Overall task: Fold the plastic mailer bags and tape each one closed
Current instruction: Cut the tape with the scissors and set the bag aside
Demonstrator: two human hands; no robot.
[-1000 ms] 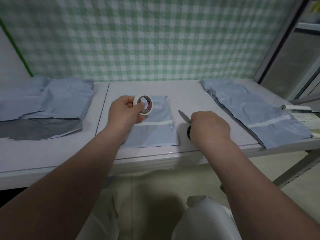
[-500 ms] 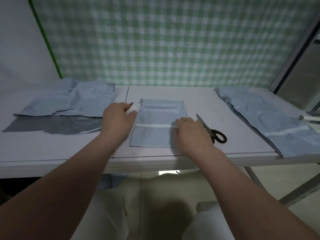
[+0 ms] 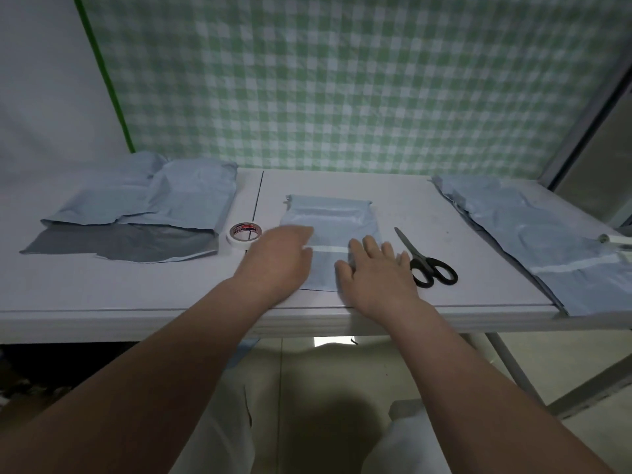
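Note:
A folded light-blue mailer bag lies flat at the middle of the white table, with a strip of white tape across it. My right hand rests palm down on its lower right part, fingers spread. My left hand, blurred, sits over the bag's lower left edge and holds nothing. The roll of white tape lies flat on the table just left of that hand. Black-handled scissors lie to the right of the bag, apart from my right hand.
A pile of folded blue bags sits at the left over a grey sheet. Unfolded blue bags lie stacked along the right side. A checked green cloth hangs behind the table. A small roll lies at the far right edge.
My left hand has set the tape roll down on the table and moved onto the bag. My right hand let go of the scissors and now lies flat on the bag.

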